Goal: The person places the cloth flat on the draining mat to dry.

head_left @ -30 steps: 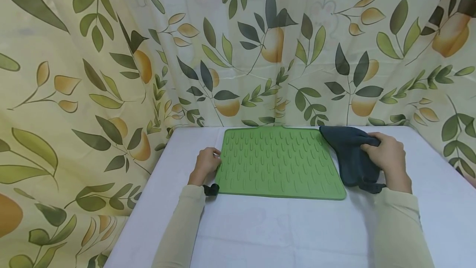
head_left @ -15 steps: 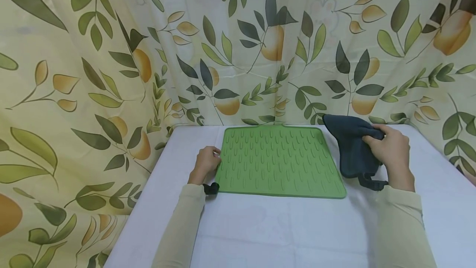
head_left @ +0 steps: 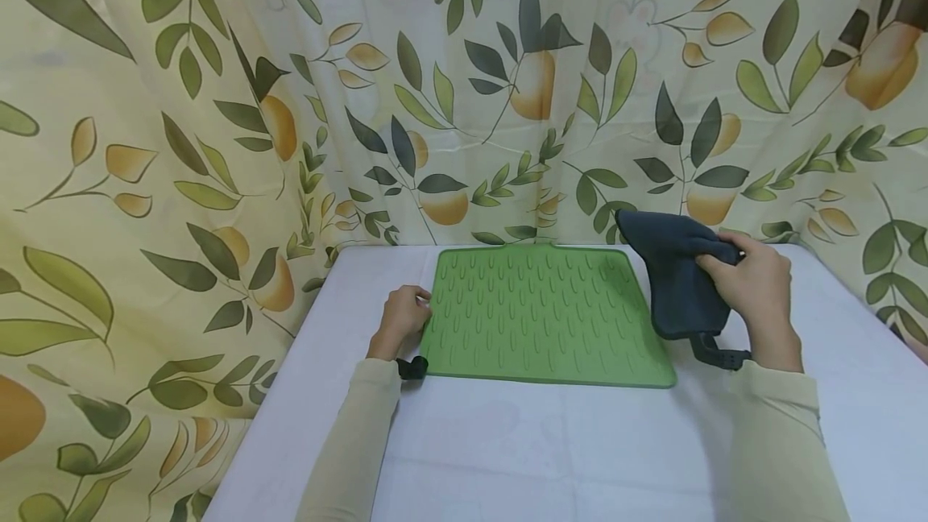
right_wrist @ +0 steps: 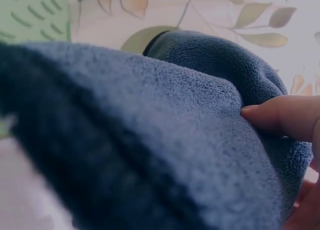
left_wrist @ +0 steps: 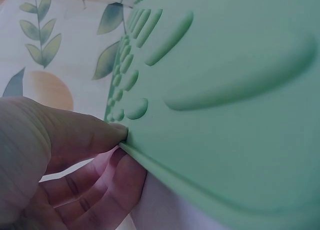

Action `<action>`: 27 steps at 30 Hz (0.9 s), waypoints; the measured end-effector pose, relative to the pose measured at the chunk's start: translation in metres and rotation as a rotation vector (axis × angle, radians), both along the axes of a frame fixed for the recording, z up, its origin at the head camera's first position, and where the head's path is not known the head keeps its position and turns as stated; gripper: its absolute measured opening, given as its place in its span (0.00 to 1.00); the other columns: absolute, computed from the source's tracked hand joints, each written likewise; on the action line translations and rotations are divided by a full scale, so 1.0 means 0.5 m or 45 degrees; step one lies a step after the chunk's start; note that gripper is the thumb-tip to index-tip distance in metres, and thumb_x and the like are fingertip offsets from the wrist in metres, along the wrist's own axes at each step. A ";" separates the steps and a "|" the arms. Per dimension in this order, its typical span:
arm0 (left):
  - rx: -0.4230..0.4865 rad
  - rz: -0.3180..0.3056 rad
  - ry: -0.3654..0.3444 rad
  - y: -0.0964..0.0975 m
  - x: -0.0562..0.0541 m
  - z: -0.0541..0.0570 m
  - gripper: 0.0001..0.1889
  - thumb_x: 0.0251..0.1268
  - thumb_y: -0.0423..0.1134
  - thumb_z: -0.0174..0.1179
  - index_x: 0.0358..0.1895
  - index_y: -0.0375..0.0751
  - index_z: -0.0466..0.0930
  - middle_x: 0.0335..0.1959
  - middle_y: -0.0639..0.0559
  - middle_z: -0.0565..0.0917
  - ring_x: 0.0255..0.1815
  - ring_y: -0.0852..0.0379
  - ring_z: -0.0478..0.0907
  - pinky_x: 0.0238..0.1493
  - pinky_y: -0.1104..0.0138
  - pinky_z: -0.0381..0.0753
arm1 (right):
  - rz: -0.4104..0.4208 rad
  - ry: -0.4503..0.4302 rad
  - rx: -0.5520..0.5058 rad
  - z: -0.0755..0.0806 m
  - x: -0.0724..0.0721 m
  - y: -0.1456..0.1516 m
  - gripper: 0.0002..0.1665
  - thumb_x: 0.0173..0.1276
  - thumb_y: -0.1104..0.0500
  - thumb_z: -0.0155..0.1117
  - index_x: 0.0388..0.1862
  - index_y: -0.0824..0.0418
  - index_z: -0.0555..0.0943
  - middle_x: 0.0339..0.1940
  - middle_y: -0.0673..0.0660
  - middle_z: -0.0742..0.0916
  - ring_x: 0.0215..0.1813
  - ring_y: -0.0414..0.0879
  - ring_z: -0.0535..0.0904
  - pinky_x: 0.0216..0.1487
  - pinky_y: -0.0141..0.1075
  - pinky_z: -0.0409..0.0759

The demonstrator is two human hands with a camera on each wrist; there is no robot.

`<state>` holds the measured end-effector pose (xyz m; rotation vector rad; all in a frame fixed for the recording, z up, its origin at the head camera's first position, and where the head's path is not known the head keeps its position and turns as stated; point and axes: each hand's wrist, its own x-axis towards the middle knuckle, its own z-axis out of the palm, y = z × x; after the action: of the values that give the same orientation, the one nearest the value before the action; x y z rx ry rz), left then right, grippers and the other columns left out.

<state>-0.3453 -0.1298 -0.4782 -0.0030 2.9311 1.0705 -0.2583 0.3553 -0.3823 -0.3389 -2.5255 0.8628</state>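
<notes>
White table (head_left: 493, 449) | left hand (head_left: 402, 316) pinching rubbery green rectangular mat (head_left: 544, 321) | right hand (head_left: 761, 284) pinching just-raised fuzzy navy cloth (head_left: 677, 284), probably airborne

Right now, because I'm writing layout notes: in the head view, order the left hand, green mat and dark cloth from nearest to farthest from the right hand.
1. Dark cloth: held in the right hand.
2. Green mat: left of the dark cloth.
3. Left hand: pinching the green mat's left edge.

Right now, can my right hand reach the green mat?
Probably yes: your right hand holds the dark cloth near the green mat, and only that cloth hangs between them.
</notes>
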 end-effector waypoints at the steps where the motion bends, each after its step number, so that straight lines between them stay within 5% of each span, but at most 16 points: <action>1: -0.002 0.002 0.001 0.000 0.000 0.000 0.17 0.62 0.29 0.61 0.54 0.37 0.86 0.36 0.48 0.87 0.35 0.55 0.81 0.36 0.65 0.78 | 0.005 0.011 0.000 0.003 0.000 -0.004 0.31 0.73 0.53 0.62 0.70 0.68 0.74 0.62 0.80 0.79 0.61 0.76 0.72 0.54 0.65 0.72; 16: -0.002 -0.012 0.009 0.001 0.004 0.004 0.17 0.62 0.28 0.60 0.54 0.37 0.86 0.34 0.48 0.87 0.32 0.56 0.80 0.33 0.68 0.76 | 0.116 0.150 -0.009 0.020 -0.002 -0.063 0.28 0.72 0.54 0.65 0.66 0.67 0.79 0.62 0.76 0.81 0.58 0.72 0.76 0.53 0.62 0.74; 23: -0.002 -0.007 0.008 0.002 0.003 0.003 0.17 0.62 0.27 0.59 0.54 0.36 0.86 0.33 0.48 0.86 0.31 0.56 0.79 0.30 0.69 0.75 | 0.151 0.226 0.019 0.023 -0.003 -0.085 0.27 0.69 0.55 0.69 0.63 0.67 0.81 0.57 0.74 0.84 0.49 0.65 0.80 0.36 0.31 0.68; 27: 0.001 0.004 0.005 0.002 0.003 0.001 0.17 0.62 0.27 0.59 0.54 0.37 0.86 0.34 0.48 0.86 0.31 0.56 0.80 0.31 0.69 0.76 | 0.180 0.248 0.027 0.024 -0.006 -0.099 0.26 0.69 0.56 0.69 0.63 0.66 0.81 0.56 0.73 0.84 0.48 0.64 0.79 0.35 0.30 0.67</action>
<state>-0.3441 -0.1290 -0.4775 -0.0054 2.9348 1.0732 -0.2611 0.3060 -0.3705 -0.0659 -2.3967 0.8763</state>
